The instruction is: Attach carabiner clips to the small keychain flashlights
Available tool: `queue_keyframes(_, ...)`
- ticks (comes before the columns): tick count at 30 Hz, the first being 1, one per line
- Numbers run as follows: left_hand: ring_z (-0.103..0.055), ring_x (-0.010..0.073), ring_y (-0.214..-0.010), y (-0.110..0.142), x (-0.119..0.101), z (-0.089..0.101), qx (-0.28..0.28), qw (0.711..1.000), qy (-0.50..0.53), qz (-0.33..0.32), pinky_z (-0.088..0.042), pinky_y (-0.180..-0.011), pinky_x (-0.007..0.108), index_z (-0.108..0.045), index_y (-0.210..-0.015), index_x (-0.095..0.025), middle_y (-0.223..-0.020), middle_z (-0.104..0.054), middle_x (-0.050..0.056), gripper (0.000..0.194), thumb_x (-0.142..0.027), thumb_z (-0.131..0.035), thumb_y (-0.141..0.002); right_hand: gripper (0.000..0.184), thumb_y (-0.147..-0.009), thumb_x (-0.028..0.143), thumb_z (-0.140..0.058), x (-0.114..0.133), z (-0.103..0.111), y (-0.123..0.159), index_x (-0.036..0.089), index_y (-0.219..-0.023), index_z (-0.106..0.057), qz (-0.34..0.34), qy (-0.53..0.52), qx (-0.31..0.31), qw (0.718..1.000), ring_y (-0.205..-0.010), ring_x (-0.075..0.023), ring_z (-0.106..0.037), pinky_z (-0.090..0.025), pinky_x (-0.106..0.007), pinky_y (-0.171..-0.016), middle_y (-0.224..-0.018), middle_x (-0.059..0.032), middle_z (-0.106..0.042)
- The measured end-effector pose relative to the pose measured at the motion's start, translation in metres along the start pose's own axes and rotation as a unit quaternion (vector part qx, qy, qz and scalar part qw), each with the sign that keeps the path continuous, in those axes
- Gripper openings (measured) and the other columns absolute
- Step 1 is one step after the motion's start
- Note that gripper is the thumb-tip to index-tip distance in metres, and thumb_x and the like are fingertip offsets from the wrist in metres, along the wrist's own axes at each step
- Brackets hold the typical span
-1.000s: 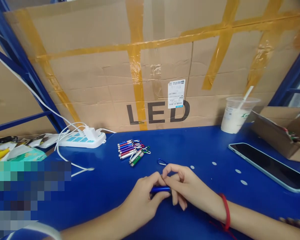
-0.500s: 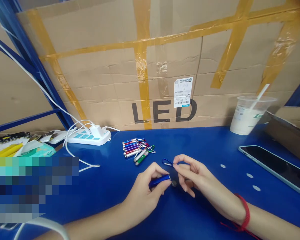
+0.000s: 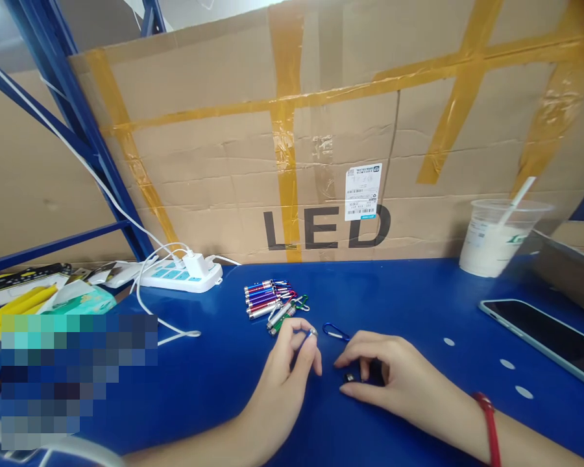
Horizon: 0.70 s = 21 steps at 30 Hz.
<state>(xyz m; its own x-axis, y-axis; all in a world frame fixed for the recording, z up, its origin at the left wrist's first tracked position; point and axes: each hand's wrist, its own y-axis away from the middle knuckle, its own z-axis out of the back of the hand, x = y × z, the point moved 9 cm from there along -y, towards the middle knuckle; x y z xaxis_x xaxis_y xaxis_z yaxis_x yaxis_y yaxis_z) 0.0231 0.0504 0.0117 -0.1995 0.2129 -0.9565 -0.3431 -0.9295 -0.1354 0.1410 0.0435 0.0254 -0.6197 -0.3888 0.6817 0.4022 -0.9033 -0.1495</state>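
My left hand point(image 3: 289, 383) is closed around a small blue keychain flashlight point(image 3: 312, 333); only its silvery end and a bit of blue show between thumb and fingers. To its right, my right hand point(image 3: 389, 370) reaches down to the table with thumb and forefinger apart. Between them sits a small dark, shiny round piece point(image 3: 349, 377), perhaps a cap or button cells; whether the fingertips touch it I cannot tell. A blue carabiner clip point(image 3: 335, 332) lies just behind the right hand's knuckles. Beyond the left hand is a row of several colourful keychain flashlights point(image 3: 267, 299) with clips.
A white power strip point(image 3: 182, 275) with plugs and cables stands at the back left. To the right are a phone point(image 3: 545, 337), a drink cup with a straw point(image 3: 501, 240) and several pale spots on the blue table point(image 3: 214, 395). A large cardboard box point(image 3: 214, 175) closes the back.
My right hand has let go of the blue clip and lowered toward the small dark piece. My left hand has turned the flashlight from lying sideways to pointing more upward. The view has tilted slightly.
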Motion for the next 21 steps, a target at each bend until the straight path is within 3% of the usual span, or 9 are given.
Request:
queue_keyframes(4, -0.042, 0.0134, -0.066, -0.0009, 0.0024, -0.0012, -0.006, 1.0, 0.009, 0.009, -0.032, -0.069, 0.027, -0.036, -0.093, -0.022, -0.066, -0.044, -0.004, 0.026, -0.048, -0.032, -0.09, 0.012, -0.078, 0.023, -0.06, 0.0025, -0.0001, 0.0006, 0.023, -0.085, -0.07, 0.005, 0.006, 0.0, 1.0, -0.063, -0.0121, -0.058, -0.045, -0.021, -0.058, -0.085, -0.0019, -0.064)
queue_keyframes(15, -0.043, 0.0144, -0.067, -0.0037, -0.0012, 0.0027, -0.032, 0.999, -0.013, -0.009, -0.033, -0.068, 0.027, -0.038, -0.081, -0.021, -0.067, -0.046, -0.003, 0.033, -0.05, -0.027, -0.091, 0.012, -0.075, 0.022, -0.062, 0.0008, 0.0006, 0.0017, 0.022, -0.086, -0.068, -0.016, 0.007, -0.009, 1.0, -0.063, -0.0129, -0.058, -0.044, -0.022, -0.058, -0.085, -0.0011, -0.066)
queue_keyframes(21, -0.043, 0.0142, -0.067, -0.0024, -0.0071, 0.0044, -0.044, 0.999, -0.032, -0.002, -0.034, -0.069, 0.026, -0.041, -0.072, -0.02, -0.068, -0.047, -0.002, 0.038, -0.049, -0.026, -0.092, 0.021, -0.087, 0.026, -0.044, 0.0063, 0.0057, 0.0031, 0.023, -0.089, -0.065, -0.004, 0.001, -0.043, 0.999, -0.07, -0.014, -0.058, -0.046, -0.024, -0.068, -0.089, -0.0031, -0.061)
